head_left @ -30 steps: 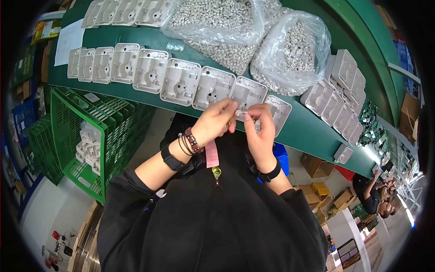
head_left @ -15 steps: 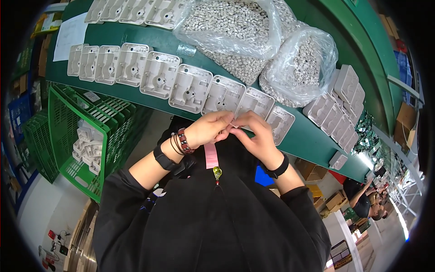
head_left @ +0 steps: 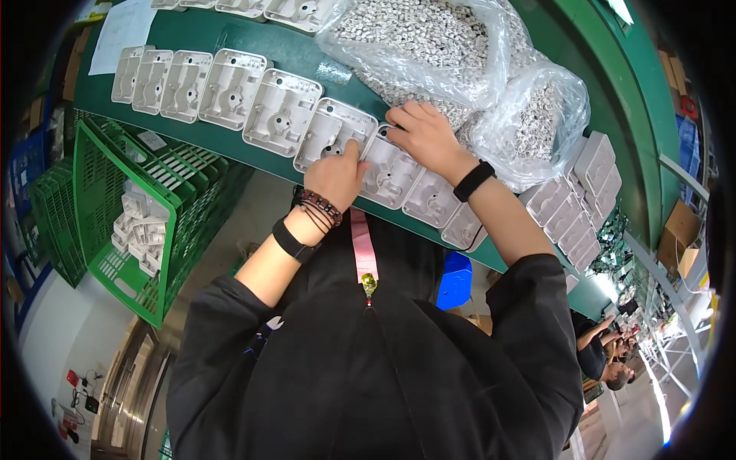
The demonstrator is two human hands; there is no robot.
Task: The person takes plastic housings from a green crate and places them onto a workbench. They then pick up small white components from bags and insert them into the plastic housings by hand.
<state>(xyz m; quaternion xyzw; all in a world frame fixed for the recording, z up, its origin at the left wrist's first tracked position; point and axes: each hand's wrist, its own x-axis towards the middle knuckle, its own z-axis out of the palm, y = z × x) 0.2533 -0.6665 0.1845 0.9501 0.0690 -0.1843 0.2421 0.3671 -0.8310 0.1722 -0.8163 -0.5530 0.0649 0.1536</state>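
Note:
A row of light grey metal housings (head_left: 282,115), shaped like shallow open boxes with round bosses inside, runs along the near edge of the green table. My left hand (head_left: 335,180) is over one housing (head_left: 337,123) of this row, its fingers bent down into it. Whatever its fingertips press or hold is hidden. My right hand (head_left: 429,138) reaches over the far edge of the neighbouring housing (head_left: 389,172), beside the clear plastic bag (head_left: 498,77) of small silvery metal pieces. Its fingers are curled but apart, and nothing shows between them.
A second clear bag (head_left: 571,115) of small pieces lies to the right. Stacked grey housings (head_left: 571,203) stand beyond it. More housings (head_left: 299,11) line the far side, near a paper sheet (head_left: 123,34). Left of the table, a green crate (head_left: 165,253) holds several white parts.
My hands were together before my chest, fingers pinching something small. They have separated: the left went down into a housing, the right moved forward toward the bag. The view has shifted slightly.

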